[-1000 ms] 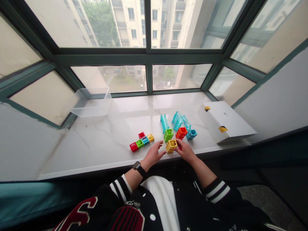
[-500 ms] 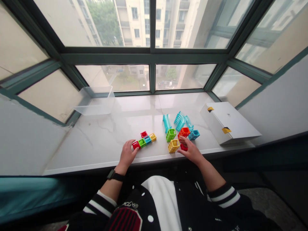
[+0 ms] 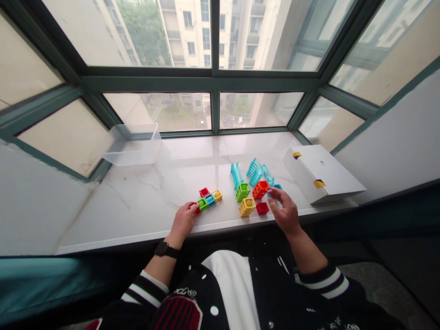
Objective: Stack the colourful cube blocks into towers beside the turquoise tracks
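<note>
My left hand [image 3: 184,221] sits at the left end of a row of small coloured cube blocks, its fingers gripping a red block [image 3: 196,209] that they mostly hide. The row also holds a green block [image 3: 202,204], a blue block [image 3: 209,199], a yellow block [image 3: 217,195] and a small red block [image 3: 204,192] behind. My right hand [image 3: 285,211] hovers with fingers apart, its fingertips at a blue cage cube [image 3: 276,187] that they partly cover. Close by stand a red cube [image 3: 262,208], a yellow cage cube [image 3: 246,206], a green cage cube [image 3: 242,192] and an orange cage cube [image 3: 260,189].
Turquoise ribbed curved pieces [image 3: 255,172] lie behind the cubes on a white marble windowsill [image 3: 144,192]. A clear plastic tub [image 3: 132,145] stands at the back left. A white box [image 3: 319,173] with yellow-and-black tape lies at the right. Window frames bound the back.
My left hand has moved from the yellow cage cube to the left end of the row. My right hand has lifted off the red cube and moved right, toward the blue cage cube.
</note>
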The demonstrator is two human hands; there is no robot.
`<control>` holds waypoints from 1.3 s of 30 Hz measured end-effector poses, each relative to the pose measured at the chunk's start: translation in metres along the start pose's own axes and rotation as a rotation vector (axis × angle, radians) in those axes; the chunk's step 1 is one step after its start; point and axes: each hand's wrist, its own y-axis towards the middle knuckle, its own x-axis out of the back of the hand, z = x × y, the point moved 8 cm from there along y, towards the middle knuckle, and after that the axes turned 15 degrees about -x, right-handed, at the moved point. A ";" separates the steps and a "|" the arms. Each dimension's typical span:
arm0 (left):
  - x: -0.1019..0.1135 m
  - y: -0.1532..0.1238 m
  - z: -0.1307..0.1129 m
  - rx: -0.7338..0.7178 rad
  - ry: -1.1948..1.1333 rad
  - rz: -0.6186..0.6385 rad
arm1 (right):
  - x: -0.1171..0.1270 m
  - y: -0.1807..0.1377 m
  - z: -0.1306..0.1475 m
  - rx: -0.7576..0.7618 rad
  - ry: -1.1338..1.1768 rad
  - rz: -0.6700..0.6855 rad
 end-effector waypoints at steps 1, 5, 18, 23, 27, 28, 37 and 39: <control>0.000 0.000 -0.001 0.001 0.006 0.010 | -0.003 -0.002 0.007 0.023 -0.008 -0.002; -0.001 -0.001 -0.003 0.000 0.048 0.042 | -0.018 -0.011 0.039 0.163 -0.028 0.032; 0.034 -0.019 -0.018 0.072 -0.235 -0.171 | -0.047 -0.021 0.066 0.276 0.033 0.135; 0.051 -0.013 -0.046 0.159 -0.654 -0.375 | -0.064 -0.026 0.079 0.327 0.043 0.204; 0.063 0.003 -0.088 0.146 -0.894 -0.427 | -0.085 -0.033 0.086 0.323 0.058 0.317; 0.066 0.008 -0.100 0.130 -0.941 -0.427 | -0.091 -0.035 0.088 0.317 0.069 0.357; 0.075 0.026 -0.156 0.023 -1.054 -0.380 | -0.101 -0.046 0.095 0.241 0.202 0.498; 0.079 0.026 -0.155 0.036 -1.016 -0.404 | -0.098 -0.046 0.094 0.242 0.205 0.463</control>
